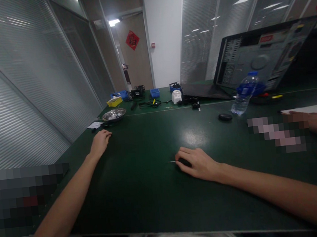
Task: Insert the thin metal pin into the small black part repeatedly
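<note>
My right hand point(198, 163) rests on the green tabletop point(144, 195) near its middle, thumb and fingers pinched together. From between its fingertips a thin, pale, needle-like piece point(172, 162) sticks out to the left; its kind is too small to tell. Farther off, on the left side, lies my left hand point(101, 141) with its fingers curled together; whatever may be between them is hidden. Just beyond that hand stands a shiny metal bowl point(114, 115) with some small pale things in it, beside a white paper point(95, 124).
A water bottle point(245, 94), a black mouse point(225, 117) and an open computer case point(259, 55) stand to the right. Another person's hand point(297, 119) lies at the right edge by white paper. Blue bins point(154, 93), cables and a white device point(176, 96) line the back.
</note>
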The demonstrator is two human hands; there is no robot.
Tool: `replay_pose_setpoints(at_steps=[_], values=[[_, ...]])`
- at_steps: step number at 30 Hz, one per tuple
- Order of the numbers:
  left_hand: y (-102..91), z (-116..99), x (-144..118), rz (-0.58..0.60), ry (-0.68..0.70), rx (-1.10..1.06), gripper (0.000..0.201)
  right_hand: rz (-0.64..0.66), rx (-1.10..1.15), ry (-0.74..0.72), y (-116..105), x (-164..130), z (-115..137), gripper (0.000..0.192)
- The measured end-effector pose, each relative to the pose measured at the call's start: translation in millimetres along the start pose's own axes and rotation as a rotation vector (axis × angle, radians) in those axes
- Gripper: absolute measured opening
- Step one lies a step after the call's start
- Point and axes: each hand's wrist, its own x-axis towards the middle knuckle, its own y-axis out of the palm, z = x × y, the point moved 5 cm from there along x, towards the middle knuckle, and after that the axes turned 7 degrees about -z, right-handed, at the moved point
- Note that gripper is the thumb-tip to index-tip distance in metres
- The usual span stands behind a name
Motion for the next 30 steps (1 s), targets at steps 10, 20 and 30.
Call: replay_pose_setpoints(at_steps=[10, 20, 30], values=[[-16.8, 16.4, -9.4, 0.005, -0.2, 0.288, 0.037, 0.003, 0.009, -0.014, -1.5, 0.1, 0.7, 0.019], [-21.7, 21.3, -6.3, -0.007, -0.304, 0.27, 0.023, 0.015, 0.011, -0.002, 0.5, 0.8, -0.3, 0.017], [-22.9, 11.4, -2.6, 0.061, -0.329, 0.128, 0.019, 0.007, 0.004, -0.005, 1.2, 0.1, -0.8, 0.017]])
